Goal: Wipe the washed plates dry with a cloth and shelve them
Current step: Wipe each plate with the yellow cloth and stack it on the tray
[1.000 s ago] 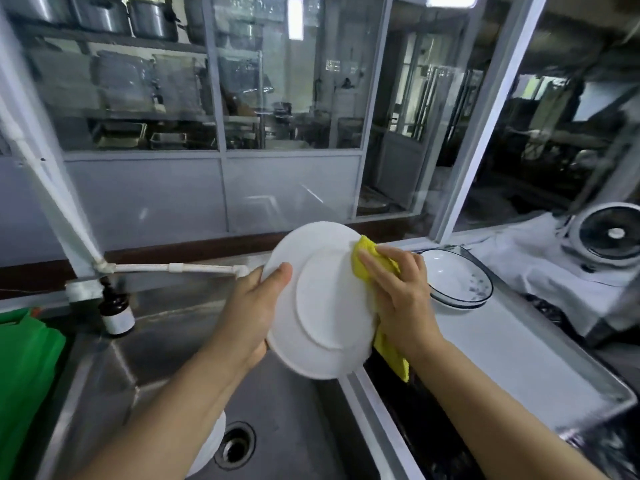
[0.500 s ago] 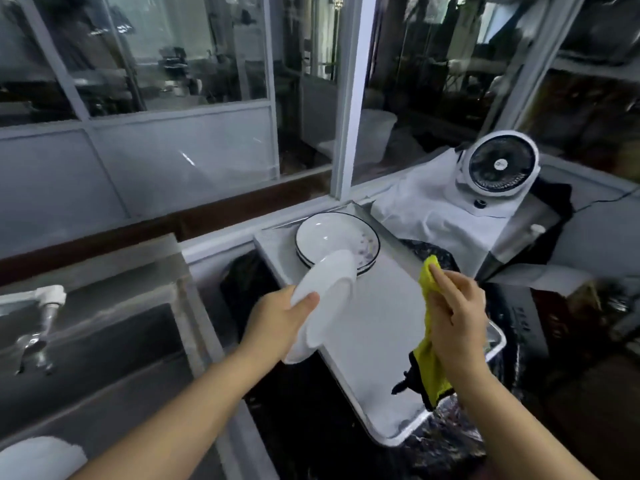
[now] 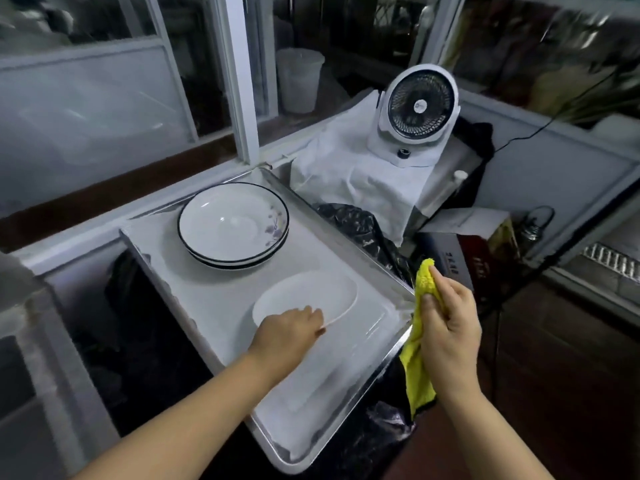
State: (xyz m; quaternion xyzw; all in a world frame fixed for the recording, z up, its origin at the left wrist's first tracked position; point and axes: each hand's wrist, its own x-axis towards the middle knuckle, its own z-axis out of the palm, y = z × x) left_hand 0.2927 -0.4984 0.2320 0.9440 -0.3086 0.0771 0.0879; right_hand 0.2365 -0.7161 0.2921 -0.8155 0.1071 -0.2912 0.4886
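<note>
Nearest to us, our right hand [image 3: 446, 320] grips the yellow cloth [image 3: 417, 368], fingers curled round its bunched top while the rest hangs past the tray's near corner. Our left hand [image 3: 289, 332] rests on the near rim of the white plate [image 3: 311, 294], fingers hooked over the edge; whether it lies fully flat we cannot tell. The plate is plain, glossy and round, sitting on the metal tray [image 3: 214, 306]. Beyond it stands a stack of black-rimmed dishes [image 3: 233, 223] with a small purple flower print. Farther back a white fan [image 3: 417, 112] sits on a white towel [image 3: 349, 174]. Half a second ago the plate was held tilted in the air above the tray; now it is down.
</note>
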